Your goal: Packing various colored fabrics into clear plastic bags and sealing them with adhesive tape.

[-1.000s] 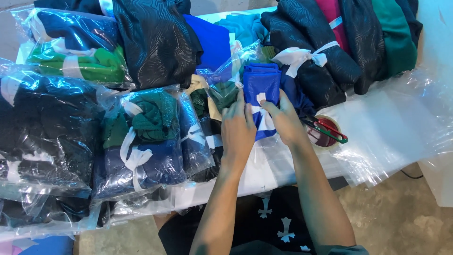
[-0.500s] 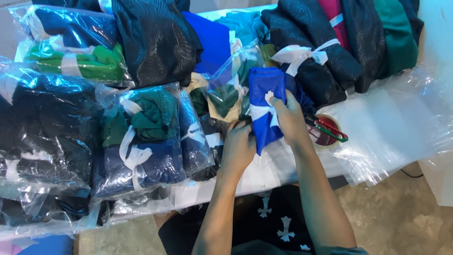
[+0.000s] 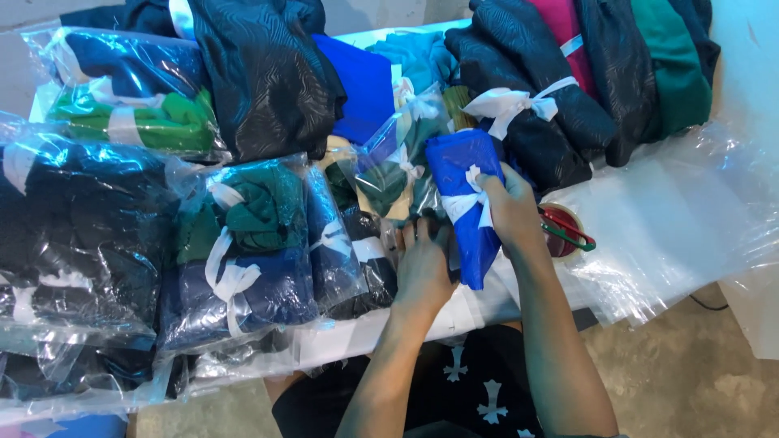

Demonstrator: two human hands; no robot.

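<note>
Gripping the blue cloth bundle (image 3: 466, 203) at its white tie band, the right hand (image 3: 513, 207) is clenched around the roll's middle, fingers wrapped over the ribbon, with the roll standing nearly upright and its lower end hanging below the grip; the left hand (image 3: 422, 268) lies flat just beside and below that grip, fingers spread and pressing on clear plastic at the table edge (image 3: 389, 332) — whether it pinches the film or only rests on it, I cannot tell. As a judgement: the roll handles best if the hold stays on the band, since the cloth above and below it looks loose and could unfurl; the flat hand should keep the plastic taut so nothing snags. Close to the right of the grip sits a tape roll with red-handled scissors (image 3: 564, 231); left of it lie bagged bundles (image 3: 243, 243); beyond it, a dark tied bundle (image 3: 527, 122); clear bags (image 3: 673, 219) spread further right.
</note>
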